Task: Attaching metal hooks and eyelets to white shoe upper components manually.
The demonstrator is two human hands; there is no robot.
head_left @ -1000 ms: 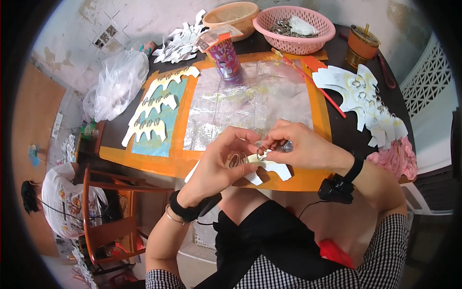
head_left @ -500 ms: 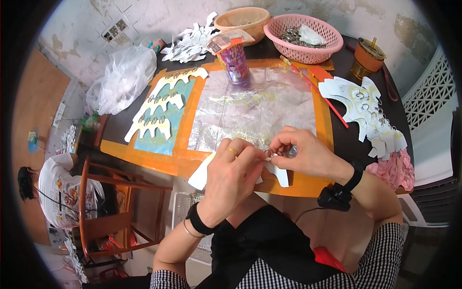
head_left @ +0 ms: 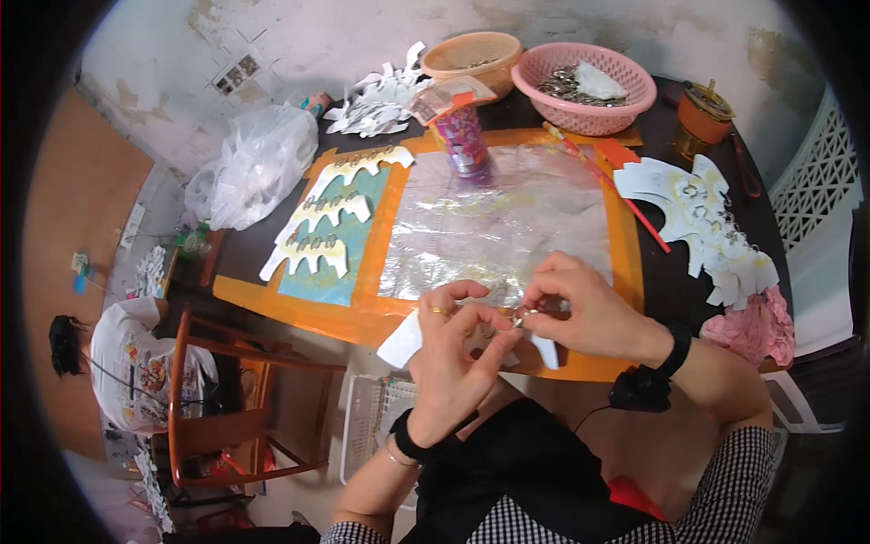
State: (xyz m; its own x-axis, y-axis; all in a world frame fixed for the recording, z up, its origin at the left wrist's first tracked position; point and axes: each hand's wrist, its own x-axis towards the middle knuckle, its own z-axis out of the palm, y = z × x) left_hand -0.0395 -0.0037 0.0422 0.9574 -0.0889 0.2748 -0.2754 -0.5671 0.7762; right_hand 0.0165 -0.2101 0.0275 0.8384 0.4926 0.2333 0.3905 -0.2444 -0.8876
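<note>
At the table's front edge my left hand (head_left: 458, 340) and my right hand (head_left: 589, 313) meet, thumbs and fingertips pinched close together. Between them is a small metal ring (head_left: 523, 313), pinched by my right hand. A narrow tab of a white cut-out piece (head_left: 401, 342) is in my left fingertips beside the ring. More of that piece shows on either side of my left hand, its middle hidden behind the fingers. Left of them, three scalloped white pieces (head_left: 313, 257) lie in rows on a blue-green sheet (head_left: 328, 283), with metal rings along their upper edges.
Behind my hands lie a shiny plastic sheet (head_left: 507, 218), a purple cup (head_left: 464, 150) and a red stick (head_left: 639, 218). Ringed white pieces (head_left: 666, 190) are heaped right. Pink basket (head_left: 589, 113), orange basket (head_left: 453, 54) and jar (head_left: 702, 127) stand behind. A person (head_left: 136, 363) sits left.
The whole view has shifted, so the table sits slightly farther right and lower. My hands stay together at the ring, and my left fingers have spread into a more rounded pinch.
</note>
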